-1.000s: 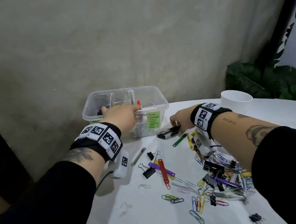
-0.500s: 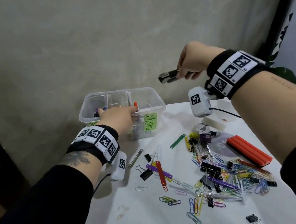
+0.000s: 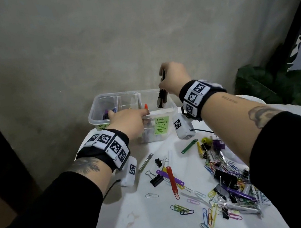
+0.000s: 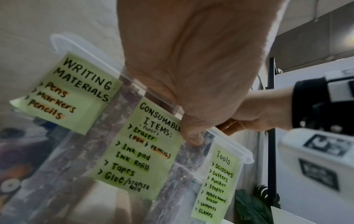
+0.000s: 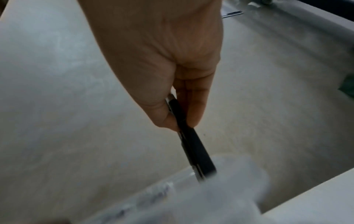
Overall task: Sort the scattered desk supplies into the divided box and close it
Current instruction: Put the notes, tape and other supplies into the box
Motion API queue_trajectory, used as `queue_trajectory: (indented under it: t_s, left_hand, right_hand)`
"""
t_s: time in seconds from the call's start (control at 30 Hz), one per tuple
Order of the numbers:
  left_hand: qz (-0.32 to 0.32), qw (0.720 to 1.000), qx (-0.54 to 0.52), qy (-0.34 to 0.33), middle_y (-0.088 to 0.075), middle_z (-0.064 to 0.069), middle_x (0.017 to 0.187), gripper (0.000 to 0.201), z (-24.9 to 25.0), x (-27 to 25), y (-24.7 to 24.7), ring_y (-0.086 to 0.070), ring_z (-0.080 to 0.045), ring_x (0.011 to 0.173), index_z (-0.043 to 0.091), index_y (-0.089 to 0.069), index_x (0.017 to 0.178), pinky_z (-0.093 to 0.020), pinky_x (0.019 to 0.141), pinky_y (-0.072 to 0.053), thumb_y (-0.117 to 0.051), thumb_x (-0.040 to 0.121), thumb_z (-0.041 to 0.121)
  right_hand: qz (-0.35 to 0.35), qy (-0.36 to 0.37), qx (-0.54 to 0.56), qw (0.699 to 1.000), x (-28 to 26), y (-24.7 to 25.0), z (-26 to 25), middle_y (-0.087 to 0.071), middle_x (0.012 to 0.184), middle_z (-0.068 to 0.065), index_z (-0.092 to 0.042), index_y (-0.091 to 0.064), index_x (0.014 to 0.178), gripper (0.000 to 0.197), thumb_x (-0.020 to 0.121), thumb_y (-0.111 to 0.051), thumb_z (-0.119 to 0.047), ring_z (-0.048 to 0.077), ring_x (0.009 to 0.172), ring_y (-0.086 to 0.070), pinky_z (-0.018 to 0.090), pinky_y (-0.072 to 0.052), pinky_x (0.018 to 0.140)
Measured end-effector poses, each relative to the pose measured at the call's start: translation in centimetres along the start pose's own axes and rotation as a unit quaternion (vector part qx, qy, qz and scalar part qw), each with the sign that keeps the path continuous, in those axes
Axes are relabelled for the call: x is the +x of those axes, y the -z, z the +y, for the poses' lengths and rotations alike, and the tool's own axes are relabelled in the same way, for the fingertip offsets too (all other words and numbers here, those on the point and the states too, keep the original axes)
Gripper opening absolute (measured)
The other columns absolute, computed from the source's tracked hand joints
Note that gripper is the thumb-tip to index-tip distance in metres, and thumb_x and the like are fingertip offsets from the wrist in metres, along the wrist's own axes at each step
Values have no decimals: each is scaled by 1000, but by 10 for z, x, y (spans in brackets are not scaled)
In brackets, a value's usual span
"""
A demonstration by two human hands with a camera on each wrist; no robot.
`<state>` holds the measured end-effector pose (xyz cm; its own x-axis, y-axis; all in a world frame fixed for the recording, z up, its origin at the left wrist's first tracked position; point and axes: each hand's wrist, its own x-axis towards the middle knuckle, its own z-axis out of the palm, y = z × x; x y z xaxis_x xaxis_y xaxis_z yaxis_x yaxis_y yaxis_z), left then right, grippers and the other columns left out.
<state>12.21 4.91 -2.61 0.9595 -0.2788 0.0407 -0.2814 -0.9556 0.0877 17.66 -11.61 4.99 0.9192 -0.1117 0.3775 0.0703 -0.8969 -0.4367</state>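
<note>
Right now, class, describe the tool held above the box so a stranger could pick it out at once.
Find the clear plastic divided box at the table's far edge, against the grey wall. Over its right-hand compartment, labelled Tools, the right hand pinches a slim black stapler-like tool. It alone hangs upright, tip dipping into the box, while the clips lie flat on the white cloth.

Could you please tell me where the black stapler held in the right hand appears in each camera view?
Head: black stapler hangs upright over the right compartment of the clear plastic box.
Left wrist: not identifiable; only the right hand shows.
Right wrist: centre, pinched.
Shared landmark: the clear box rim.
</note>
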Motion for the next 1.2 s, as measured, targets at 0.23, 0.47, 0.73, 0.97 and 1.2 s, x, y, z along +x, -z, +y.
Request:
queue_trajectory:
  t_s: [0.23,0.47,0.73,0.97,1.2]
  left_hand:
    - [6,1000,-9,-6,-67,6,105,34,1,-4,3,-57,-30,111,41,-53,105,-65,104,-18,-38,90,15]
    - [0,1000,-4,-5,-65,5,103,32,3,-8,7,-56,-30,111,42,-47,96,-66,104,-20,-39,89,12]
    - [16,1000,-9,-8,-66,4,110,38,1,-6,3,-56,-31,112,47,-51,114,-65,105,-20,-40,94,17]
    - [32,999,-9,-26,-66,6,114,45,1,-7,1,-56,-29,115,46,-52,124,-67,107,-19,-40,92,16]
    - [104,994,9,-7,-51,-10,135,38,17,-19,5,-32,-35,134,40,-50,124,-67,109,-8,-47,92,18]
  right_hand:
    - [-102,97,-243,960,-4,-37,2,-58,81,6,-12,-53,86,15,85,-64,-2,28,77,-55,33,-44,66]
    - [-215,76,-341,912,-9,-55,-6,-61,85,-1,-15,-53,75,15,87,-62,-14,24,82,-58,42,-47,98]
    - [-217,47,-154,963,-9,-22,10,-75,78,1,-7,-75,80,17,88,-67,-20,17,72,-63,31,-52,68]
    - [-173,-31,-128,976,-38,56,109,-68,75,3,-8,-75,91,21,82,-77,-26,21,74,-60,29,-48,73]
    - [-312,-180,-211,909,-111,83,165,-65,110,6,-16,-63,114,53,74,-83,-44,26,102,-61,37,-54,86]
